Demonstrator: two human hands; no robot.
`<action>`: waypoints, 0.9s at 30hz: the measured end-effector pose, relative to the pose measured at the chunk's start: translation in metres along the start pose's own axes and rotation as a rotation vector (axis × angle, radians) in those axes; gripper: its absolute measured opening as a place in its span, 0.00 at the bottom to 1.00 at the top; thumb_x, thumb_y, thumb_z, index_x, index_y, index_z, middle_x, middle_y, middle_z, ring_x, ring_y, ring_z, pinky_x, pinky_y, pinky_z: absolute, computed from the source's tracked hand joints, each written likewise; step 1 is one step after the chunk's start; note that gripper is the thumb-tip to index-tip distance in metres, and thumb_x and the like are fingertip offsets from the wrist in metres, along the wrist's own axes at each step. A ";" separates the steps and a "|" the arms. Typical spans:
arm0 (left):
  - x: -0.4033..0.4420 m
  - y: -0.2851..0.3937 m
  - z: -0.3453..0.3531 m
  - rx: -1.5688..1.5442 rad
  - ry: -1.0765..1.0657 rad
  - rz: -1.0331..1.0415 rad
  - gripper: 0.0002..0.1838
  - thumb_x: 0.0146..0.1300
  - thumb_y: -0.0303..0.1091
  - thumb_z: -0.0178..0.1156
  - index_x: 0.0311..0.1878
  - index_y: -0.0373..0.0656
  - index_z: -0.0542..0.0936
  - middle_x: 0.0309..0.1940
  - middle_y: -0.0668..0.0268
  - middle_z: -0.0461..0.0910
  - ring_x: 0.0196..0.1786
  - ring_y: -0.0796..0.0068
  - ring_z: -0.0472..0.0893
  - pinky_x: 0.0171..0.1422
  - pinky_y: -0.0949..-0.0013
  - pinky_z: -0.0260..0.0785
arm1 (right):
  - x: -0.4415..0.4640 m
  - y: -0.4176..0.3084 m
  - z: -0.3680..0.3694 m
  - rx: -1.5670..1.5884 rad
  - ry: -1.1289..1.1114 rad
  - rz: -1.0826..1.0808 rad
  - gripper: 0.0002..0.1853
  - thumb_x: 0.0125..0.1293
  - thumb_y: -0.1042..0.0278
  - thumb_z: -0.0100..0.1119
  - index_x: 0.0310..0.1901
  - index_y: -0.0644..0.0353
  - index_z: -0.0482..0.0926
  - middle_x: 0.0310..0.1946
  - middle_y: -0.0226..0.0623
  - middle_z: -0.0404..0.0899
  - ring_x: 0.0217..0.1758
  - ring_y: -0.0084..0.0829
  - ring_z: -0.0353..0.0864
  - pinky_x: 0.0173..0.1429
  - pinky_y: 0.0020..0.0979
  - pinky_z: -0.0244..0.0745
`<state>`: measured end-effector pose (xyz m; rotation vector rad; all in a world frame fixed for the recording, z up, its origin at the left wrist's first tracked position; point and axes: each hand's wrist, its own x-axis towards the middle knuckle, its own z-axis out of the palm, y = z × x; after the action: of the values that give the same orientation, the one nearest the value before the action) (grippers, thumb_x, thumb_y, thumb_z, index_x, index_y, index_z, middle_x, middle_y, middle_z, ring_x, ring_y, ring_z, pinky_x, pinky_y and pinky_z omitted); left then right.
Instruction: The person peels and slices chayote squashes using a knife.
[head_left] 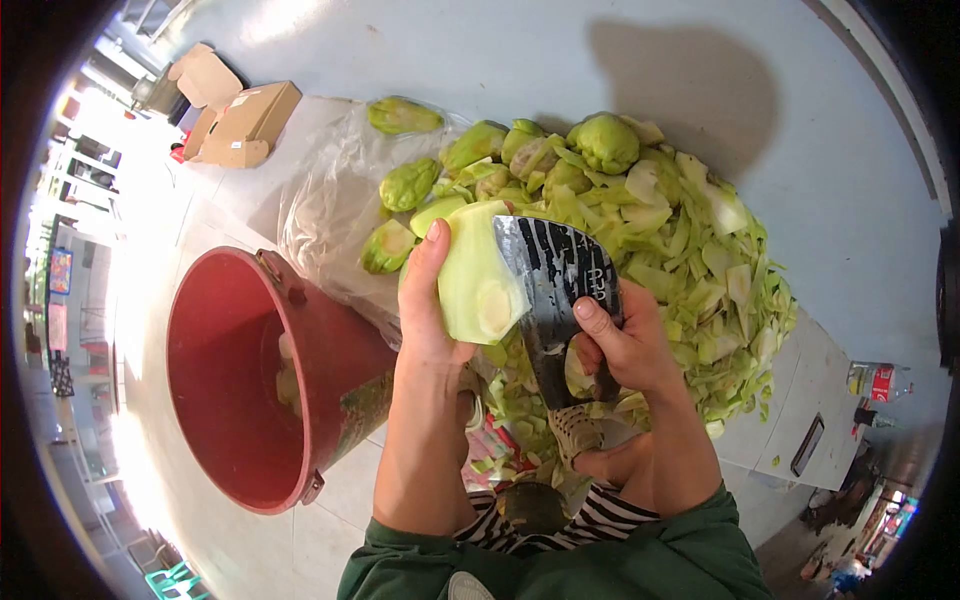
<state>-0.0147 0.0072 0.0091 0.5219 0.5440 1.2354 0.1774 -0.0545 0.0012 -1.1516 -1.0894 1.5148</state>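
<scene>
The peeled chayote point(475, 270) was up in the air in front of the person, over the floor. It was pale green and smooth, with a round, whiter spot near its bottom end. The left hand point(424, 295) was closed around its left side, with the thumb on the front. The wide, dark knife point(555, 275) was up against the right side of the chayote. Its blade had streaky, pale marks on it. The right hand point(640, 345) was wrapped tight around the knife, and its thumb pressed on the blade.

Behind the hands was a big heap of green peels point(725, 275) on the floor. Some chayotes with their skin on point(605, 143) sat at the top and left of the heap. A clear plastic bag point(330, 205) was spread out beside them. A red bucket point(215, 390) lay tipped toward the left, with a few pale pieces point(288, 375) inside. Farther back was an open brown box point(250, 120). Far to the right was a clear bottle point(882, 382) with a red label.
</scene>
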 end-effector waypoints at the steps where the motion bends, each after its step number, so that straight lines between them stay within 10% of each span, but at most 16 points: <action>1: 0.000 0.000 0.000 0.001 0.001 -0.002 0.29 0.71 0.51 0.52 0.59 0.30 0.75 0.47 0.54 0.82 0.46 0.66 0.84 0.53 0.63 0.77 | 0.000 -0.001 0.000 -0.011 -0.011 0.014 0.14 0.73 0.58 0.58 0.35 0.60 0.72 0.14 0.24 0.68 0.15 0.17 0.66 0.20 0.24 0.62; 27: -0.001 -0.010 0.008 -0.078 0.107 -0.132 0.28 0.68 0.52 0.57 0.58 0.35 0.74 0.50 0.54 0.81 0.51 0.61 0.82 0.58 0.57 0.75 | 0.004 -0.003 0.003 -0.058 -0.022 0.054 0.14 0.73 0.58 0.56 0.35 0.60 0.72 0.13 0.24 0.67 0.14 0.17 0.66 0.20 0.25 0.64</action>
<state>-0.0026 0.0035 0.0086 0.3501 0.6091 1.1578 0.1745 -0.0507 0.0041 -1.2158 -1.1318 1.5498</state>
